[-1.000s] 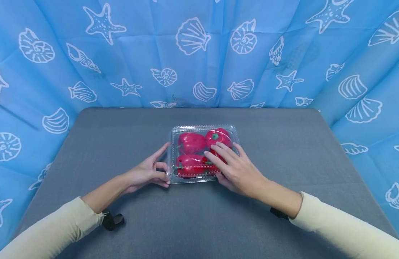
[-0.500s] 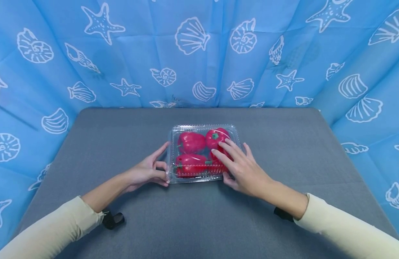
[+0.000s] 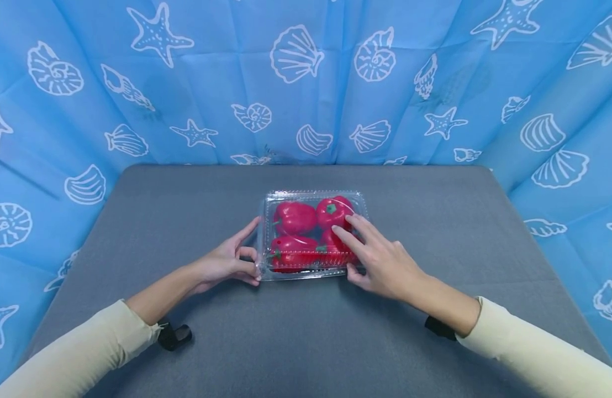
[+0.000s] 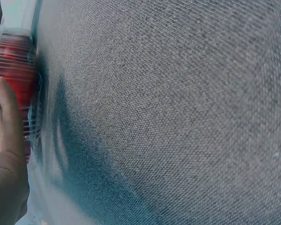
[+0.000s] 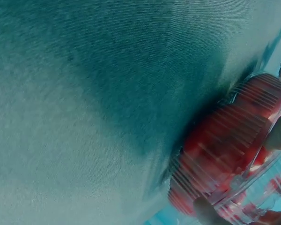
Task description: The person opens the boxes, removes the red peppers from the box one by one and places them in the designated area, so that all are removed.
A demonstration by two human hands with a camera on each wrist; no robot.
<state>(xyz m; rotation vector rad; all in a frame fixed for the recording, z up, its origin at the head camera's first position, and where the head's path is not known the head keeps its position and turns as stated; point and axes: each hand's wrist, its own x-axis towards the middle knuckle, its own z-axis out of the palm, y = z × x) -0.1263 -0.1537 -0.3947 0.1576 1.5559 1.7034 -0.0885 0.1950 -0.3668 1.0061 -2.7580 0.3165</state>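
A clear plastic clamshell container (image 3: 311, 275) with a ridged rim lies on the grey table in the head view. Several red bell peppers (image 3: 295, 218) with green stems show through its lid. My left hand (image 3: 230, 261) holds the container at its left side, thumb near the front corner and bent fingers along the edge. Over the right half, my right hand (image 3: 385, 266) spreads its fingers on the lid, its thumb at the front rim. In the right wrist view the ribbed container wall (image 5: 215, 145) is close to the fingers; part of that hand is cut off.
The grey cloth-covered table (image 3: 306, 342) extends around the container. Behind it hangs a blue curtain (image 3: 331, 99) with white shells and starfish. A black strap (image 3: 173, 337) hangs from the left wrist, and another black strap (image 3: 440, 327) is under the right.
My right hand has slid to the right across the lid, uncovering more of the front right pepper. My left hand and the container have stayed nearly in place.
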